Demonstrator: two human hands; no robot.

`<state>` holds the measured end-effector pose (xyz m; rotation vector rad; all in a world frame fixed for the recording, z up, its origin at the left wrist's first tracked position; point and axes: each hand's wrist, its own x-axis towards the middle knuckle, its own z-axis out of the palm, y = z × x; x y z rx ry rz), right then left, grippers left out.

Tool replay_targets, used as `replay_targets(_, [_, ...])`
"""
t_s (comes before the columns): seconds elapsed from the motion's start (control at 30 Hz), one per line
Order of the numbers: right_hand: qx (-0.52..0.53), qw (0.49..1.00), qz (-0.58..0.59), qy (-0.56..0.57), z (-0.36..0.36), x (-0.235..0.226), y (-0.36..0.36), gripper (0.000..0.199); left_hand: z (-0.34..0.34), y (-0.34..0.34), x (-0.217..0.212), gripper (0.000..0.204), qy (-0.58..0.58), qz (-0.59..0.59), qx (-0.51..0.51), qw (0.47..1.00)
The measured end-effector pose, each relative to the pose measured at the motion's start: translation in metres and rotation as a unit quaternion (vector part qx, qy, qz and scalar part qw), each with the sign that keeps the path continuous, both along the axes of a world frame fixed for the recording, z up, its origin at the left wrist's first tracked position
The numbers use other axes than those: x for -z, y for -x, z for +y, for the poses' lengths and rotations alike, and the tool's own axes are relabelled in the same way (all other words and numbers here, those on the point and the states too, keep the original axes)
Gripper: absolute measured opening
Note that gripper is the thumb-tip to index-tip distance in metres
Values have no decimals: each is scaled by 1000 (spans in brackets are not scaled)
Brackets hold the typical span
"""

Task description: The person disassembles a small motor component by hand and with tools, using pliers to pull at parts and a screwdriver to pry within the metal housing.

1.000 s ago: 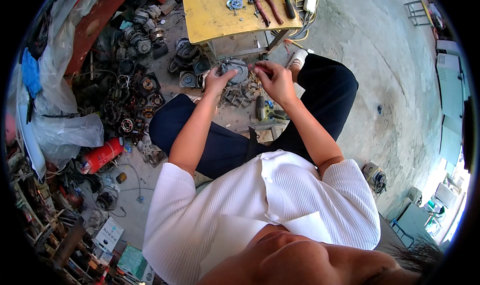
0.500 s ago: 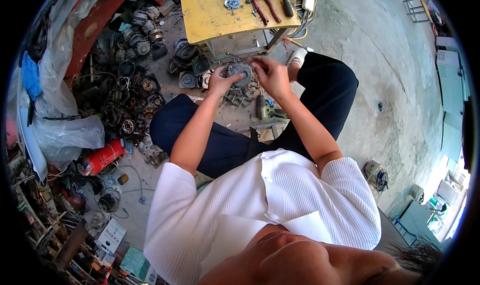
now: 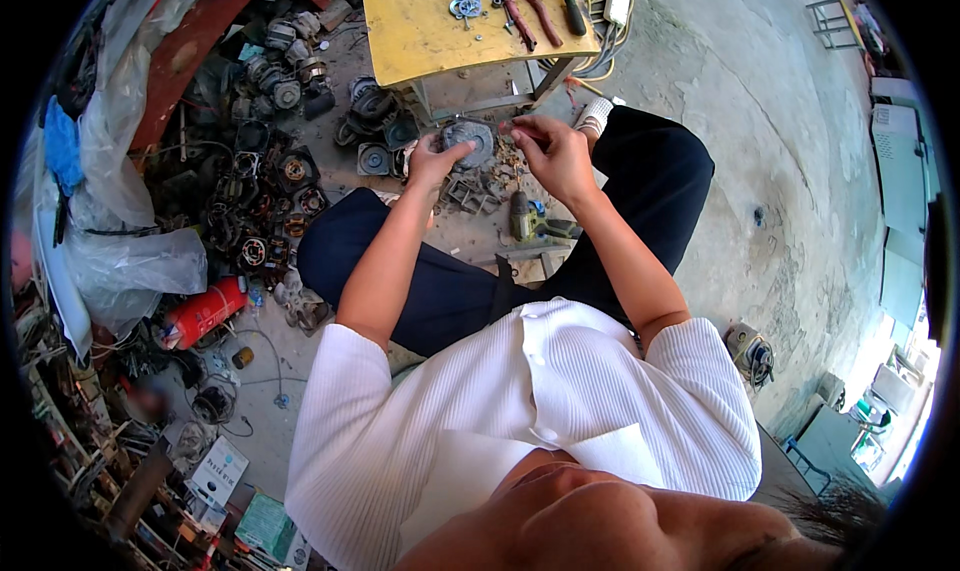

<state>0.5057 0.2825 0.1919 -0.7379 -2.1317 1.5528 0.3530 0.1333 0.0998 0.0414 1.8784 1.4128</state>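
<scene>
My left hand [image 3: 437, 158] grips a round grey metal motor part [image 3: 470, 139], held up in front of my knees. My right hand [image 3: 548, 149] is at the part's right edge, fingers pinched together on something small that I cannot make out. Both forearms reach forward over my dark trousers. Just beyond the hands stands a low yellow table [image 3: 425, 26] with red-handled pliers [image 3: 527, 6], a screwdriver [image 3: 568, 3] and a few small metal rings [image 3: 466, 7] on it.
A heap of dismantled motors and coils [image 3: 265, 186] covers the ground to the left. A red cylinder [image 3: 205, 311] lies lower left beside clear plastic sheeting [image 3: 130, 261]. A cordless drill [image 3: 540, 226] lies between my legs. Bare concrete floor [image 3: 760, 121] stretches to the right.
Both hands have lifted slightly with the motor part, moving closer to the yellow table. My right hand's fingers have shifted along the part's right edge.
</scene>
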Motion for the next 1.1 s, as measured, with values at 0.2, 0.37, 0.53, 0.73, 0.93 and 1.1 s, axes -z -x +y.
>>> replay_targets(0.2, [-31, 993, -74, -89, 2, -11, 2, 18, 0, -2, 4, 83, 68, 112, 69, 989])
replay_targets(0.37, [-41, 987, -54, -148, 4, -4, 10, 17, 1, -5, 14, 88, 61, 167, 132, 975])
replay_targets(0.53, [-18, 994, -20, -101, 5, -13, 0, 17, -7, 4, 28, 88, 93, 159, 98, 978])
replay_targets(0.73, [-41, 987, -19, -155, 3, -4, 4, 15, 1, -3, 16, 86, 85, 196, 122, 969])
replay_targets(0.93, [-17, 988, -36, -151, 1, -24, 1, 15, -6, 4, 29, 85, 85, 180, 108, 974])
replay_targets(1.1, [-29, 988, -27, -148, 4, -15, -2, 14, -3, 0, 24, 86, 89, 127, 72, 985])
